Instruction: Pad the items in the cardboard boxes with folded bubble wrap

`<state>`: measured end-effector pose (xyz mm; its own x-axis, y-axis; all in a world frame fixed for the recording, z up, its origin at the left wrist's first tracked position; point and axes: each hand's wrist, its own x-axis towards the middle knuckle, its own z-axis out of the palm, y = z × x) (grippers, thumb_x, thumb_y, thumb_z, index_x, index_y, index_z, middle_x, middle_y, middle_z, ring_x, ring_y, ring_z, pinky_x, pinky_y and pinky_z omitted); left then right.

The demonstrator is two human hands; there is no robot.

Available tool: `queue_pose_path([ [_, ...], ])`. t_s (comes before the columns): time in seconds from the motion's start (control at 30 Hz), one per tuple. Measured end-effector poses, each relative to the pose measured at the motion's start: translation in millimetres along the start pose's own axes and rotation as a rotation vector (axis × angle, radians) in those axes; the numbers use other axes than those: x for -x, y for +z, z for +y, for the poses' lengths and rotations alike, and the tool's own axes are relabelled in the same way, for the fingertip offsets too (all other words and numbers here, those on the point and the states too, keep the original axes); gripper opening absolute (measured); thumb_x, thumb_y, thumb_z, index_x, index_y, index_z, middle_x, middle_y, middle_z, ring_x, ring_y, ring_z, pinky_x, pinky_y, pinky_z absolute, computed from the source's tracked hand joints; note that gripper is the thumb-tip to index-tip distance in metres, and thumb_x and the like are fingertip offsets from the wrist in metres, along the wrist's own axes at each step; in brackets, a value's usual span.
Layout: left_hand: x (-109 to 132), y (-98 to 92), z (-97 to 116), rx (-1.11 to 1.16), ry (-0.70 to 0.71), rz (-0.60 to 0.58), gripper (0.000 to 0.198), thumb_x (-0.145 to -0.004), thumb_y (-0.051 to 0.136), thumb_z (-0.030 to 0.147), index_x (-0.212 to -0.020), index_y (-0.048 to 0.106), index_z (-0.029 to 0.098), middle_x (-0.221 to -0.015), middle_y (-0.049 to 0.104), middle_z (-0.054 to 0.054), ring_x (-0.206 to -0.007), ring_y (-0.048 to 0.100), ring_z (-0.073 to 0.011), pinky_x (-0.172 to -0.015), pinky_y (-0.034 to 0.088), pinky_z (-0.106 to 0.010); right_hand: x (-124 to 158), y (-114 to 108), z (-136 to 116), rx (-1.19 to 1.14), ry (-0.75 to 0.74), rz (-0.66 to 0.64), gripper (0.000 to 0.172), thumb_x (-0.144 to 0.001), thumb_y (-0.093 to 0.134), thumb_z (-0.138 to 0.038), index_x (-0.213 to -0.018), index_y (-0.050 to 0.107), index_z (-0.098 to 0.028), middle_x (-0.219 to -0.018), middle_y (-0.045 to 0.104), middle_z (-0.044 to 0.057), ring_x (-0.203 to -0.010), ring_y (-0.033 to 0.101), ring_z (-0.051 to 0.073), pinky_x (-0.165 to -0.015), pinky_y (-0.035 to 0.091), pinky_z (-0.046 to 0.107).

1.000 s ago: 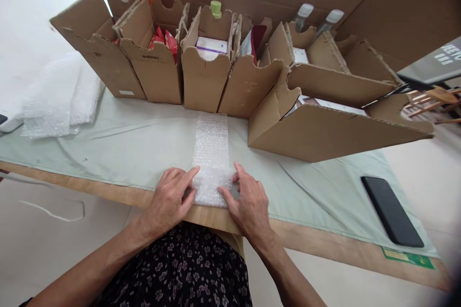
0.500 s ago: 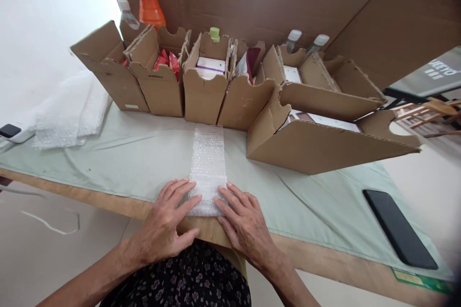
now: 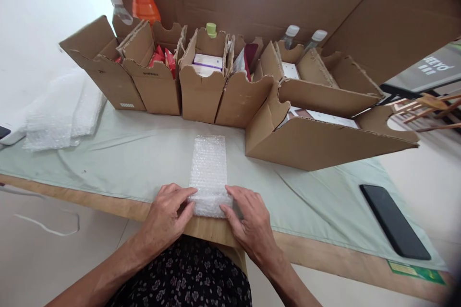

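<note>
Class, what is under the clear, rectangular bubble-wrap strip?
Pale green, creased cloth shows along both sides of the strip; whatever lies directly beneath is covered.

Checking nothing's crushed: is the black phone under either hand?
No, the black phone lies on the green cloth, right of the right hand.

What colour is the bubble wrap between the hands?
This bubble wrap is translucent whitish, clearest in the head view.

The single view looks from the person's head, above the dark flowered clothing point(image 3: 187, 278) — facing forward and steeply down, with the left hand point(image 3: 169, 216) and right hand point(image 3: 252, 218) near, the row of cardboard boxes point(image 3: 200, 96) farther off.
</note>
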<state>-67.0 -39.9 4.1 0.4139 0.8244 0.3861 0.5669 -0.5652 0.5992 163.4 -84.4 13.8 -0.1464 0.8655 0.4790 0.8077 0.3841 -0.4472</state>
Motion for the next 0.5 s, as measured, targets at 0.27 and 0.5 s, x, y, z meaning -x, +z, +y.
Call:
queue_pose_path([
  [0.27, -3, 2.9, -2, -0.238, 0.045, 0.011, 0.021, -0.098, 0.056, 0.015, -0.118, 0.063, 0.017, -0.090, 0.069, -0.006, -0.086, 0.061, -0.0242, -0.079, 0.048, -0.042, 7, -1, 3, 0.125, -0.231, -0.214, 0.026, -0.098, 0.058, -0.017, -0.124, 0.064, -0.017, -0.129, 0.072, 0.012, -0.121, 0.062, 0.030, -0.098, 0.045, 0.047],
  [0.5, 3, -8.9, 3, -0.033, 0.197, -0.090, 0.031, -0.097, 0.059, 0.009, -0.125, 0.059, 0.020, -0.112, 0.072, -0.008, -0.116, 0.061, -0.0253, -0.112, 0.040, -0.051, -6, -1, 1, -0.093, -0.111, -0.186, 0.018, -0.100, 0.055, -0.012, -0.111, 0.067, -0.020, -0.093, 0.076, 0.004, -0.086, 0.066, 0.020, -0.083, 0.048, 0.039],
])
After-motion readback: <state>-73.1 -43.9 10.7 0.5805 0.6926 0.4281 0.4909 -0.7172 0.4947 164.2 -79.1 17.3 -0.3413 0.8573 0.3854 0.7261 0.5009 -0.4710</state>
